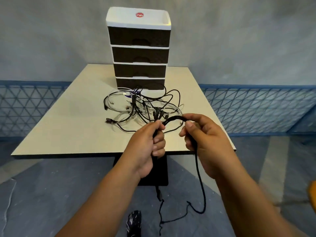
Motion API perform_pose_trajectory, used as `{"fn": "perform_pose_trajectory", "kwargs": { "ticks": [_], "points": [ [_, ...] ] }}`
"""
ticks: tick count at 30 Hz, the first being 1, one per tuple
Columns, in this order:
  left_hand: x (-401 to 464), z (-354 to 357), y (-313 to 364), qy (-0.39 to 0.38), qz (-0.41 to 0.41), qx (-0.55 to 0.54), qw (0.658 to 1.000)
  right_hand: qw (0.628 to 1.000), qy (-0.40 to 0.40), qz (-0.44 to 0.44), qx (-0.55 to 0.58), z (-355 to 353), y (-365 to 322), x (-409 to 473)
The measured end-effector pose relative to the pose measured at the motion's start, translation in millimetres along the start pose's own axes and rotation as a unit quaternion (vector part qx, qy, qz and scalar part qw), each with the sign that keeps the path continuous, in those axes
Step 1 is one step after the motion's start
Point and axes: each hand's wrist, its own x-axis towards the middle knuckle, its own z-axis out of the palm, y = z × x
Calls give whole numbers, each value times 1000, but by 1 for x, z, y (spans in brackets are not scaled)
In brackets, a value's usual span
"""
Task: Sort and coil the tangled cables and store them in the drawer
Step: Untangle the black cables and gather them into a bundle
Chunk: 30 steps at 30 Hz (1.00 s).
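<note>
A black braided cable (200,177) arches between both hands above the table's near edge. My left hand (147,142) grips one part of it in a fist, with several black plugs sticking up past the fingers. My right hand (205,139) pinches the other side of the arch, and the cable's long tail hangs from it toward the floor. A tangle of black and white cables (136,106) lies on the beige table (68,120). Behind it stands a white drawer unit (138,48) with several dark drawers, all closed.
The table stands on a black pedestal base (153,178). A blue mesh fence (256,108) runs behind it on both sides, before a grey wall. A thin white cord (8,202) lies on the grey floor at the left. A dark patterned shoe (134,223) shows at the bottom.
</note>
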Motion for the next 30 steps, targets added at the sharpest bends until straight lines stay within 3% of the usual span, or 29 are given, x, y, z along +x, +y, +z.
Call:
{"fn": "perform_pose_trajectory", "kwargs": {
  "ticks": [5,9,12,17,21,24,28,30],
  "points": [
    [-2,10,-12,2,-8,2,1000,996,-35,-36,79,22,10,-17],
    [-1,17,-4,44,14,53,998,995,-70,-60,32,29,22,-23],
    [7,13,0,65,37,31,997,993,-106,-45,10,30,36,-29],
    [3,11,-5,-17,93,8,995,987,-159,11,15,17,49,-33],
    [0,11,2,-67,91,-88,990,976,-211,45,14,3,51,-27],
    [4,12,9,-76,93,-77,990,982,-185,41,-14,2,55,-24],
    [1,20,12,-91,104,-61,988,973,-90,-43,-210,3,60,-18],
    [1,25,15,-101,99,-59,988,971,-139,-33,-192,7,62,-17]
  ]
}}
